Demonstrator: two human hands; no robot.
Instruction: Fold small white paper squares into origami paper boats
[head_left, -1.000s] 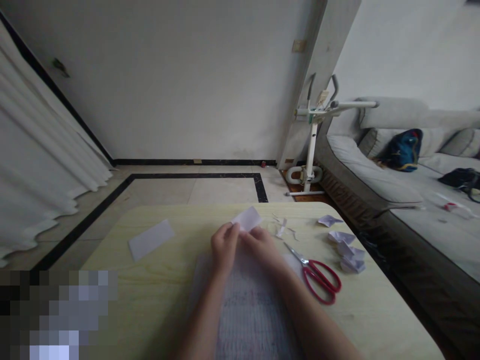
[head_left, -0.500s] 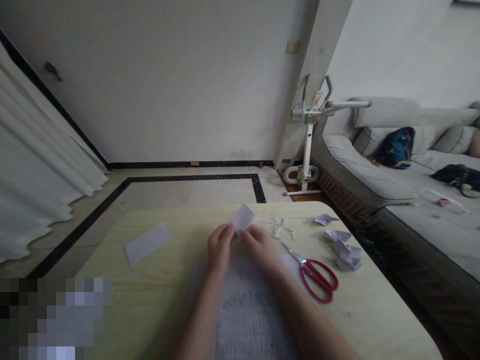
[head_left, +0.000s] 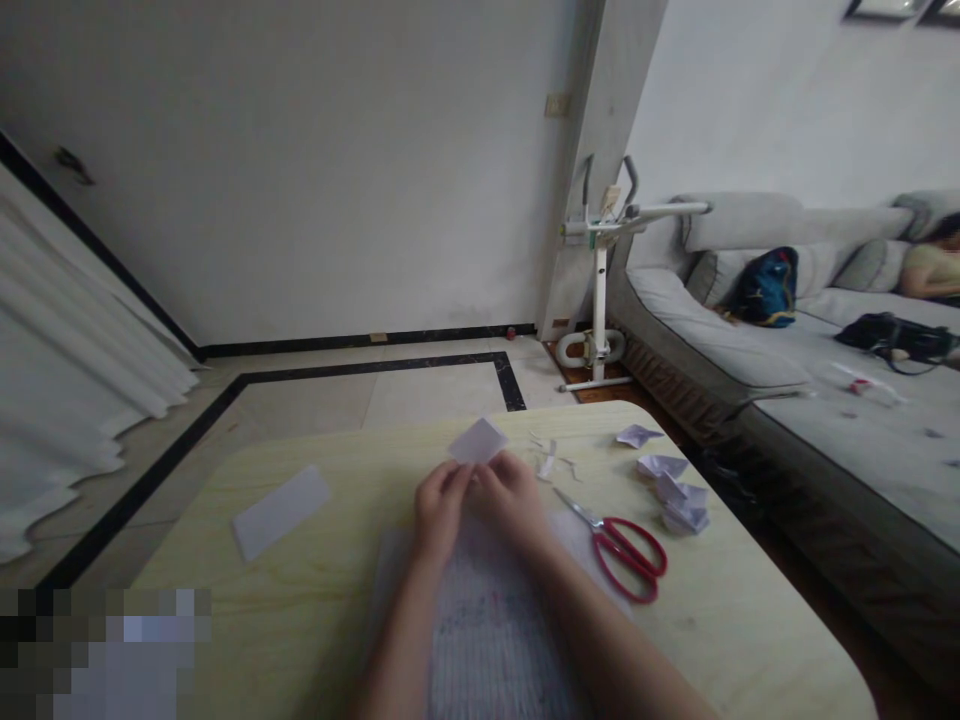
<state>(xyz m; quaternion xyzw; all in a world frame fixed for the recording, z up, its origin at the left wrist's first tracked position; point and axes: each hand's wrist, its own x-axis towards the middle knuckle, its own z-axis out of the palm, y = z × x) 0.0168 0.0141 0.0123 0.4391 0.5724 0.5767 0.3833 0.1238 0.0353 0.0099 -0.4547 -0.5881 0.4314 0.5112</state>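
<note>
Between my hands is a small white piece of paper (head_left: 478, 441), its pointed corner facing away from me. My left hand (head_left: 441, 500) pinches its near edge from the left, and my right hand (head_left: 511, 492) pinches it from the right, fingertips almost touching. Beneath my forearms lies a sheet covered in writing (head_left: 495, 630). Red-handled scissors (head_left: 626, 555) rest to the right of my right hand, blades pointing away to the left. Thin paper scraps (head_left: 549, 460) are scattered just beyond the blade tips. The paper's near folds are hidden by my fingers.
Several folded paper shapes (head_left: 681, 500) sit along the right side of the pale wooden table (head_left: 750, 620). A white paper strip (head_left: 281, 512) lies at the left. Beyond are exercise equipment (head_left: 600, 290) and a grey sofa (head_left: 840, 440), where a person (head_left: 930, 265) is partly visible.
The view has turned slightly right, so the person on the sofa shows more. The paper's tip leans a little differently; both hands still pinch it.
</note>
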